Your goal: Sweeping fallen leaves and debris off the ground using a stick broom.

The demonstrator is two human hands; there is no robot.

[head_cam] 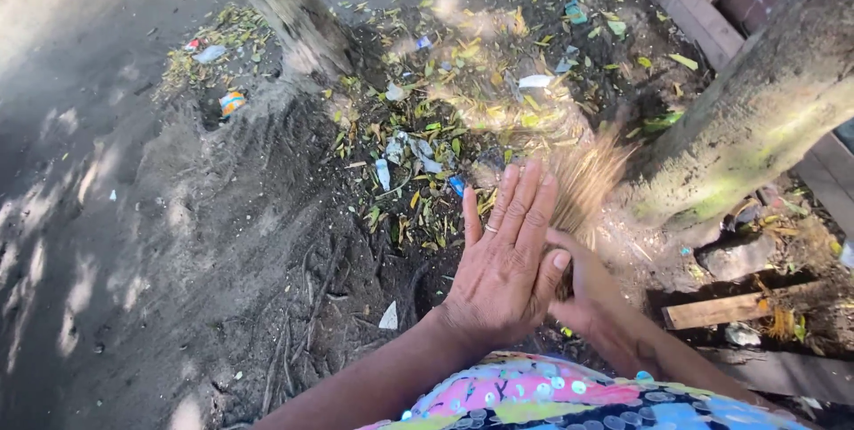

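Over littered dirt, left hand fingers spread, right hand seemingly gripping broom

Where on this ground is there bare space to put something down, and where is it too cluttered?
The dark bare soil on the left, between the leaf litter and the picture's left edge, is open. Crowded: the litter and scraps between the two tree trunks, and the right side, where the left hand and right hand hold a straw broom near planks.

tree trunk right, bare sand left
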